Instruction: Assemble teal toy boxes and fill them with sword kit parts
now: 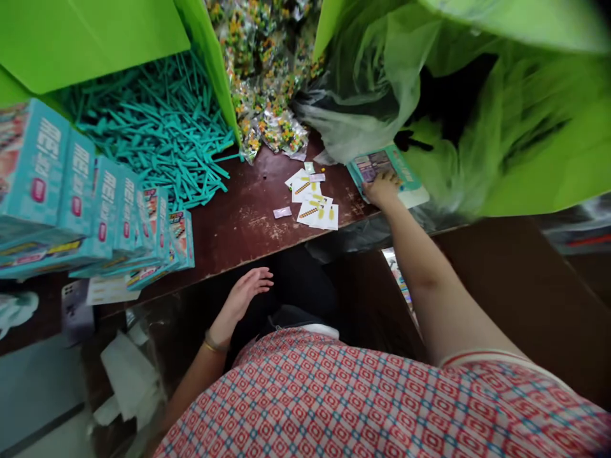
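My right hand [383, 189] rests on a flat teal box [405, 166] at the right part of the dark red table [238, 222]; its fingers lie over the printed panel, and whether they grip it is hard to tell. In front of my lap, off the table's edge, my left hand [249, 287] hovers with nothing in it, fingers slightly bent and apart. Between the hands, small white printed cards [319, 213] lie in a loose pile, with a small pink packet [282, 212] beside them.
Teal boxes [114, 203] stand in a row at the left. Behind are teal sticks [162, 121] in a green bin [95, 38], bags of coloured beads [272, 76], and clear plastic [363, 108] by another green bin [548, 146]. A phone [77, 312] lies at the lower left.
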Demonstrator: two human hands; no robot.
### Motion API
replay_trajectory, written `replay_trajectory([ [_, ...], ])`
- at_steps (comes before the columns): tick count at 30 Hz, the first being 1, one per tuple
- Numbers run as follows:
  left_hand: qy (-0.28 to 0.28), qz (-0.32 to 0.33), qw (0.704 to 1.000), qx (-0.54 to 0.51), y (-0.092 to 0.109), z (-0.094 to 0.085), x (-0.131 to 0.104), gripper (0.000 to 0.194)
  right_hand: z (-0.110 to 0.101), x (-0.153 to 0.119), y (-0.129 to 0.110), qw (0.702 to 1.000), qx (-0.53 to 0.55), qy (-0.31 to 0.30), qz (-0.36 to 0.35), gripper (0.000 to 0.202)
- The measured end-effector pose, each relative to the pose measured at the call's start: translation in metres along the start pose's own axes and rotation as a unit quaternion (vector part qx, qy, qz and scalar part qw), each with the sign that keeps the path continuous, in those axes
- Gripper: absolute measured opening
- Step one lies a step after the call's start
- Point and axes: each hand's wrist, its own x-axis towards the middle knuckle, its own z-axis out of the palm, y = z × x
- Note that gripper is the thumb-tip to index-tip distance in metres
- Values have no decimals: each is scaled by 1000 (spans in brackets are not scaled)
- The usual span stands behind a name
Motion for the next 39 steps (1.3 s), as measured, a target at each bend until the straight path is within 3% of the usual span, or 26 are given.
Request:
replay_trajectory([
  [4, 1, 1, 1000, 6, -1, 6, 2, 56, -17, -11, -17, 996, -41, -44, -72, 43],
  [7, -1, 7, 999, 35, 6, 9, -2, 59, -60, -25, -13, 996, -38, -31, -73, 37],
  [10, 23, 68, 994, 76, 20, 22, -7, 63, -107, -70, -15, 995, -34, 68, -64, 37],
  [12, 5, 133, 990, 47, 32, 40, -9, 75, -119, -126, -34, 977, 5, 153, -149, 30],
  [13, -8, 163, 987, 9, 39, 51, -8, 83, -118, -158, -47, 959, 36, 151, -238, 26],
  [15, 9, 201, 977, -78, 49, 69, -5, 88, -104, -220, -78, 871, 103, 108, -467, 26],
  [17, 106, 218, 959, -145, 55, 77, -1, 77, -85, -259, -106, 781, 160, 70, -600, 26],
  [18, 158, 224, 947, -170, 55, 77, -1, 72, -77, -266, -117, 759, 192, 59, -619, 26],
  [20, 214, 232, 929, -193, 51, 69, -4, 70, -67, -257, -136, 777, 262, 45, -571, 28],
  [22, 212, 237, 929, -188, 44, 57, -9, 73, -60, -236, -150, 822, 316, 0, -474, 38],
  [24, 210, 243, 932, -169, 37, 45, -11, 80, -50, -225, -162, 838, 351, -74, -410, 57],
  [27, 246, 291, 919, -100, 35, 28, -7, 99, -27, -239, -170, 813, 441, -156, -348, 74],
  [31, 332, 390, 853, 105, 40, -1, 2, 112, -3, -264, -166, 743, 564, -224, -284, 54],
  [34, 333, 425, 817, 201, 42, -20, -5, 94, 0, -263, -164, 730, 575, -192, -314, 55],
  [37, 268, 405, 839, 246, 43, -26, -21, 73, -1, -256, -168, 744, 576, -100, -324, 58],
  [39, 250, 384, 855, 241, 44, -22, -32, 60, -2, -254, -171, 747, 564, -84, -341, 56],
])
